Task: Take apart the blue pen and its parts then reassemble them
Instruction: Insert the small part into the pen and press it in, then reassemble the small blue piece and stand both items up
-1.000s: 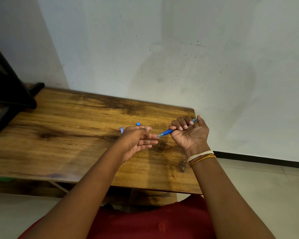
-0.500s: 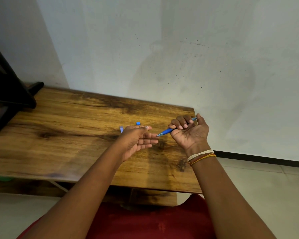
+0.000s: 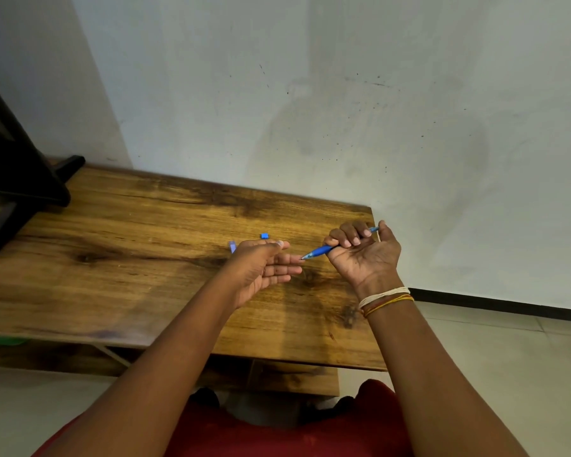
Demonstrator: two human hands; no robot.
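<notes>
Nearest the camera is red cloth (image 3: 277,437) at the bottom edge, and both bare forearms reach forward from it over the wooden desk (image 3: 129,275). The right wrist wears a few thin bands (image 3: 384,300), pale, red and yellow.

The right hand (image 3: 363,255) is turned palm up, its fingers (image 3: 351,237) curled tight around the blue pen (image 3: 322,250), thumb raised behind. The pen slants, its tip pointing left and toward the left hand, its back end showing past the knuckles.

The left hand (image 3: 261,270) is held edge-on with its fingers (image 3: 285,268) loosely extended and apart, gripping nothing; one fingertip is at the pen's tip, and whether it touches I cannot tell.

Beyond the left hand, two small blue parts lie on the desk: a pale one (image 3: 233,247) just past the knuckles and a square one (image 3: 264,236) a little farther back.

At far left a black stand (image 3: 23,189) sits on the desk. Behind it all rises a scuffed pale wall (image 3: 343,110).
</notes>
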